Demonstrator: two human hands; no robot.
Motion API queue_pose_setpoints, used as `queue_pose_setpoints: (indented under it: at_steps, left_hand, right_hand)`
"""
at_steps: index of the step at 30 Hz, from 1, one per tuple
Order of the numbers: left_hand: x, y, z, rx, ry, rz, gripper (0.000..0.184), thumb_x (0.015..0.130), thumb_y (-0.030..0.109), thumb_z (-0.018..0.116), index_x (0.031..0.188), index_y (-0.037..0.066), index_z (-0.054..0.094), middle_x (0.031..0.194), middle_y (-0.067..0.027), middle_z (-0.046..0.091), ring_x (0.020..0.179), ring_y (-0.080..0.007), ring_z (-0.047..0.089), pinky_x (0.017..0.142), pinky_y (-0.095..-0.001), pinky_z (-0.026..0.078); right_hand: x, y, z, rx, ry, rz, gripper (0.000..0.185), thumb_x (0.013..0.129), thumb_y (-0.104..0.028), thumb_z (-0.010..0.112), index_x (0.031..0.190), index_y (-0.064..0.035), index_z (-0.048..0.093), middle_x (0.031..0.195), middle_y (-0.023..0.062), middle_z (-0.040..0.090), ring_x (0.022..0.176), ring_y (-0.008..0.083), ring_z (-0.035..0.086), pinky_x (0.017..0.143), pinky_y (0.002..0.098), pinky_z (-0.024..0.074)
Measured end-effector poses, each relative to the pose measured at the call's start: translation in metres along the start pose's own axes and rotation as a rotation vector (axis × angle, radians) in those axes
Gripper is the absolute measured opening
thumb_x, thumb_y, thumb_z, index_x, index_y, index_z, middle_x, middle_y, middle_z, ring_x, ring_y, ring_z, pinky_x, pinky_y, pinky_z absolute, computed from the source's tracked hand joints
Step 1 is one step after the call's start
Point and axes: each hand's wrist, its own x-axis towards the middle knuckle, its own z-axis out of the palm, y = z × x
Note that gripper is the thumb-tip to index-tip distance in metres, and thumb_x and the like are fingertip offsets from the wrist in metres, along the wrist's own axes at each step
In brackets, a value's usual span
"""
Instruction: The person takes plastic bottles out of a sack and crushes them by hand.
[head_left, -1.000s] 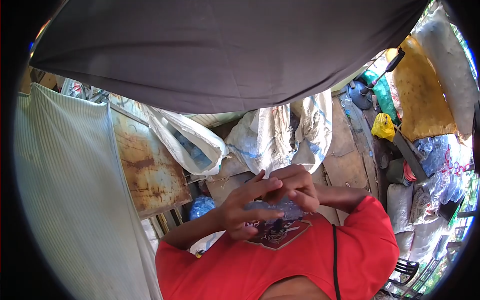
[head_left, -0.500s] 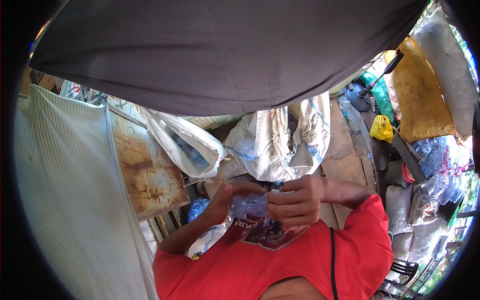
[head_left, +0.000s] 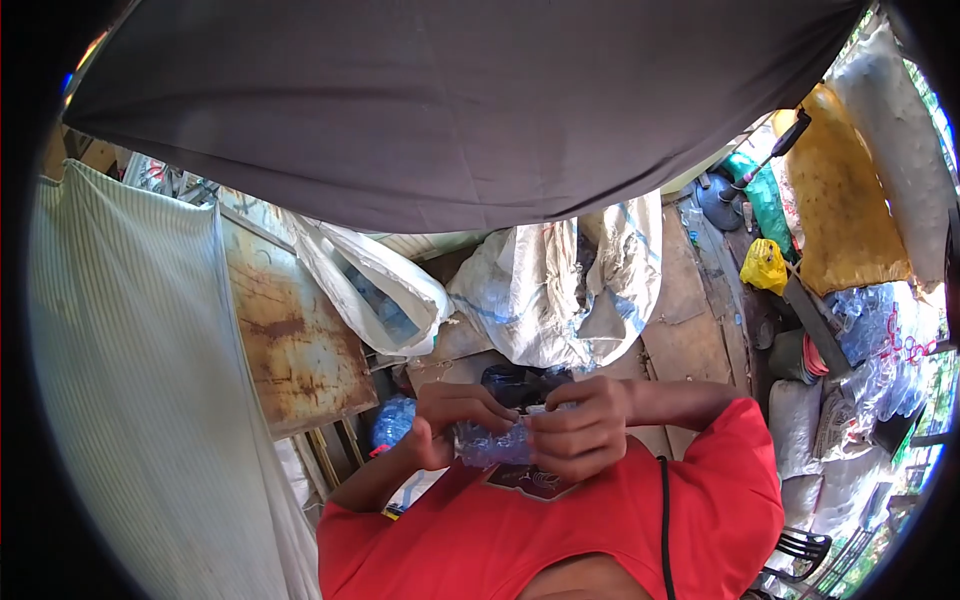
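Note:
In front of the red shirt, my two hands are close together around a clear, crumpled plastic bottle [head_left: 490, 446]. My left hand [head_left: 452, 418] curls its fingers over the bottle's upper left side. At the bottle's right end, my right hand [head_left: 583, 430] is closed with its fingers bent and hides that end. A small whitish bit [head_left: 538, 409] shows between the two hands, too small to identify.
White woven sacks [head_left: 540, 300] hang ahead, one with clear plastic inside. A rusty panel [head_left: 295, 330] and striped cloth [head_left: 150, 350] stand left. Right are a yellow bag [head_left: 765, 266], a bucket [head_left: 795, 356] and bagged bottles [head_left: 890, 340]. Dark cloth [head_left: 450, 110] spans the top.
My left hand has shifted from raised and partly behind the bottle to curling over its top. The right hand has lowered slightly. The bottle sits lower, and a black bag shows beyond the hands.

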Motion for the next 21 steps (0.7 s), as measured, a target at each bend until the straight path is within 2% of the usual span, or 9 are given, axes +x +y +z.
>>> queue_pose_setpoints:
  at_steps: [2,5,8,11,14,17,20,21]
  left_hand:
    - [0.005,0.011,0.001,0.054,0.019,0.008,0.097,0.095,0.062,-0.001,0.082,-0.005,0.069,0.084,-0.0204,0.068,0.072,-0.0265,0.064,0.072,-0.033,0.051]
    - [0.005,0.009,0.008,0.141,0.154,-0.079,0.092,0.096,0.063,0.005,0.085,-0.003,0.069,0.093,-0.0194,0.068,0.08,-0.0295,0.066,0.076,-0.0356,0.05]
    - [0.004,0.007,0.001,0.161,0.066,-0.085,0.095,0.096,0.064,0.002,0.085,-0.003,0.068,0.088,-0.0198,0.068,0.083,-0.0287,0.064,0.08,-0.0367,0.049]
    - [0.004,0.007,0.0,0.154,0.084,0.015,0.094,0.096,0.064,0.001,0.088,-0.003,0.068,0.09,-0.018,0.068,0.091,-0.0285,0.063,0.085,-0.0382,0.048]
    - [0.014,0.01,-0.004,0.176,0.088,0.021,0.087,0.099,0.059,0.009,0.093,-0.003,0.069,0.096,-0.0177,0.068,0.094,-0.0289,0.064,0.084,-0.0366,0.048]
    - [0.022,0.019,0.007,0.388,0.211,-0.129,0.087,0.099,0.058,0.008,0.091,-0.003,0.069,0.1,-0.0179,0.066,0.091,-0.027,0.063,0.081,-0.0356,0.047]
    - [0.012,0.012,0.008,0.219,0.277,-0.289,0.087,0.099,0.056,0.007,0.087,-0.003,0.07,0.095,-0.0159,0.064,0.084,-0.0255,0.061,0.075,-0.0346,0.045]
    - [0.01,0.007,0.008,0.157,0.281,-0.264,0.086,0.099,0.056,0.008,0.086,-0.003,0.069,0.091,-0.015,0.062,0.081,-0.0247,0.059,0.073,-0.0345,0.045]
  right_hand:
    - [0.003,0.001,-0.007,-0.203,-0.076,-0.142,0.014,0.083,-0.014,0.054,0.084,-0.004,0.063,0.085,0.0105,0.062,0.079,0.0238,0.065,0.057,0.0315,0.0498]
    - [0.005,0.01,-0.017,-0.273,-0.195,-0.192,0.011,0.083,-0.011,0.055,0.085,-0.0044,0.063,0.086,0.0099,0.062,0.081,0.0231,0.065,0.06,0.0308,0.0503]
    - [0.003,0.01,-0.011,-0.175,-0.15,-0.141,0.011,0.082,-0.013,0.057,0.086,-0.0053,0.063,0.089,0.0103,0.063,0.081,0.0228,0.065,0.06,0.0309,0.0501]
    - [-0.003,0.01,-0.008,-0.059,-0.026,0.042,0.009,0.082,-0.014,0.056,0.085,-0.0089,0.063,0.084,0.0062,0.063,0.078,0.02,0.067,0.059,0.0286,0.0465]
    - [0.003,0.015,-0.015,-0.334,-0.114,-0.173,0.009,0.082,-0.016,0.056,0.085,-0.0103,0.063,0.084,0.0054,0.063,0.079,0.0188,0.067,0.062,0.0289,0.0442]
    - [0.004,0.021,-0.018,-0.426,-0.143,-0.243,0.008,0.081,-0.015,0.057,0.085,-0.0105,0.062,0.085,0.0044,0.063,0.079,0.0169,0.067,0.065,0.0288,0.0424]
    - [0.007,0.021,-0.02,-0.414,-0.156,-0.253,0.007,0.081,-0.014,0.057,0.085,-0.0099,0.062,0.085,0.0049,0.063,0.079,0.0174,0.067,0.065,0.0297,0.0443]
    - [0.008,0.02,-0.02,-0.392,-0.157,-0.247,0.008,0.081,-0.013,0.057,0.085,-0.0095,0.062,0.085,0.0051,0.063,0.079,0.0177,0.067,0.064,0.0302,0.0452]
